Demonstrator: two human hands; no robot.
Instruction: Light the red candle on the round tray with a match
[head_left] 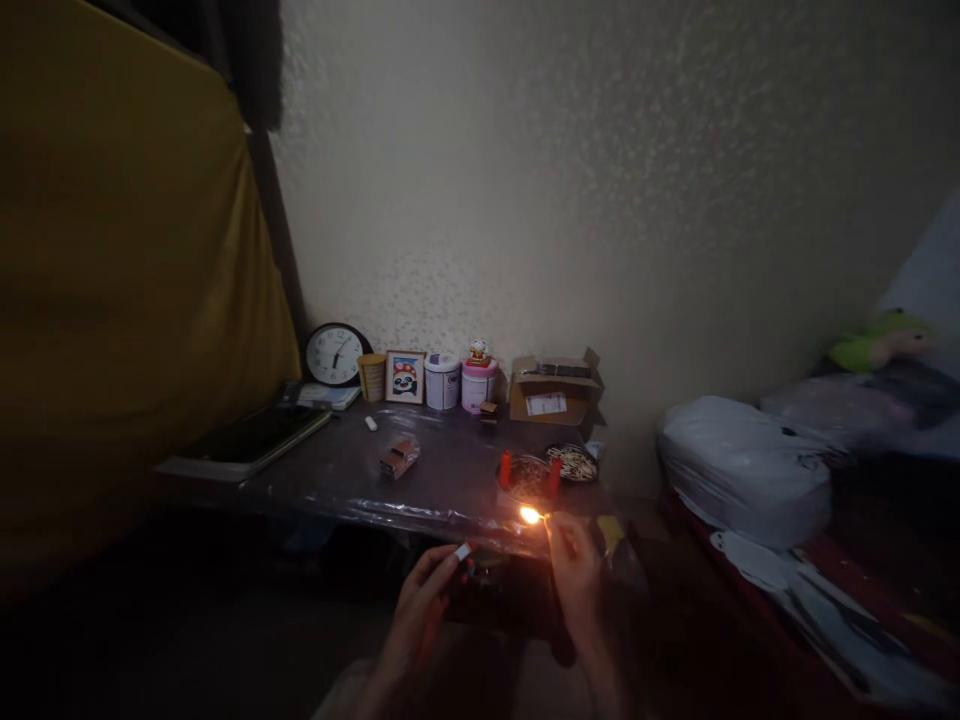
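Note:
My right hand (pixel 574 570) pinches a lit match, whose bright flame (pixel 531 515) burns just in front of the near table edge. Beyond the flame, two short red candles (pixel 505 469) (pixel 553 477) stand at the rim of a dark round dish (pixel 525 478). My left hand (pixel 424 605) is lower and to the left, gripping a small white box (pixel 463 552), probably a matchbox. Beside the dish lies a plate of matchsticks (pixel 571 463). The flame is close to the candles, but this view does not show it touching either one.
A plastic-covered table (pixel 322 490) holds a wall clock (pixel 335 354), tins (pixel 442 382), a framed picture (pixel 405 377), a cardboard box (pixel 556 390) and a tablet (pixel 251 440). A mustard cloth (pixel 127 280) hangs at the left. A bed with a grey bundle (pixel 742 470) lies at the right.

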